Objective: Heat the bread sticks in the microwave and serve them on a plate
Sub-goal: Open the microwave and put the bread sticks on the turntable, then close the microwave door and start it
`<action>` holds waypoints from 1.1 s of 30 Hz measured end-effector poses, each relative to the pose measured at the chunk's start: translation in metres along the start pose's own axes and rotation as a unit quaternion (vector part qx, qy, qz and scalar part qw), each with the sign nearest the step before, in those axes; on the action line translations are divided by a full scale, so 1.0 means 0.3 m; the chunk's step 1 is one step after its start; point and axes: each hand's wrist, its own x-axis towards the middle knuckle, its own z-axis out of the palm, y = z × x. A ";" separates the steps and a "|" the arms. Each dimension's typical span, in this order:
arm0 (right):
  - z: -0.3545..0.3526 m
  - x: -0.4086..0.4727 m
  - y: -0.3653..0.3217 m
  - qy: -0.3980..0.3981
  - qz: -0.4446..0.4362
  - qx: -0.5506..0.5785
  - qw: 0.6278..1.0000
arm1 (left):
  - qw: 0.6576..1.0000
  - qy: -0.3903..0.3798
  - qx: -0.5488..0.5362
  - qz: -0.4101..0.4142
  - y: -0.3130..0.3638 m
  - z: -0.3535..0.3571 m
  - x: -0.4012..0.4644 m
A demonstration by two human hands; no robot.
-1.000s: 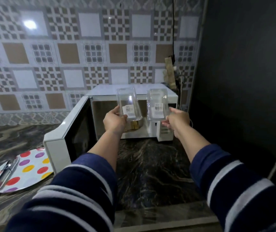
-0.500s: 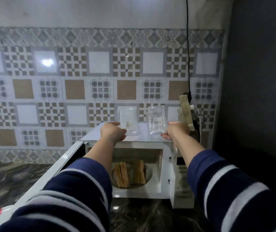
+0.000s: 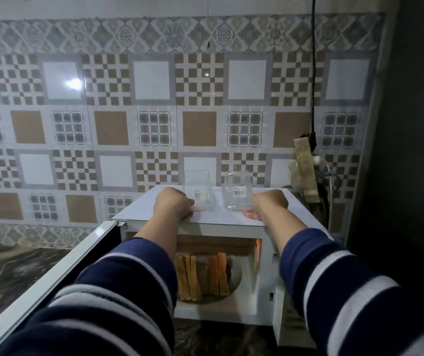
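Several golden bread sticks [image 3: 200,276] lie side by side on the glass turntable [image 3: 235,277] inside the white microwave [image 3: 221,219], whose door [image 3: 51,278] hangs open to the left. Two clear plastic containers with barcode labels stand on the microwave's top. My left hand [image 3: 173,206] grips the base of the left container [image 3: 199,194]. My right hand [image 3: 270,205] holds the base of the right container [image 3: 238,191]. Both containers look empty.
A patterned tile wall rises right behind the microwave. A black cable and a taped power strip [image 3: 306,173] hang at the microwave's right, beside a dark wall [image 3: 411,150]. Dark marbled counter [image 3: 5,265] lies to the left and in front.
Both hands have lifted the two clear containers from in front of the open microwave up onto its top. My view has tilted up, and the spotted plate has left the frame.
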 end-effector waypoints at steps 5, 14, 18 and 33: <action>-0.022 0.003 0.004 0.034 -0.021 -0.034 0.999 | 0.979 0.028 0.201 0.032 0.019 -0.047 -0.051; -0.026 -0.280 0.099 0.092 -0.140 -0.249 0.954 | 0.962 0.042 0.242 0.116 -0.002 -0.256 -0.226; 0.025 -0.526 0.178 0.036 -0.130 -0.321 0.937 | 0.954 -0.029 0.264 0.141 -0.033 -0.380 -0.329; 0.320 -1.292 0.275 -0.057 -0.232 -0.340 0.910 | 0.952 -0.207 0.136 0.179 -0.315 -0.784 -0.577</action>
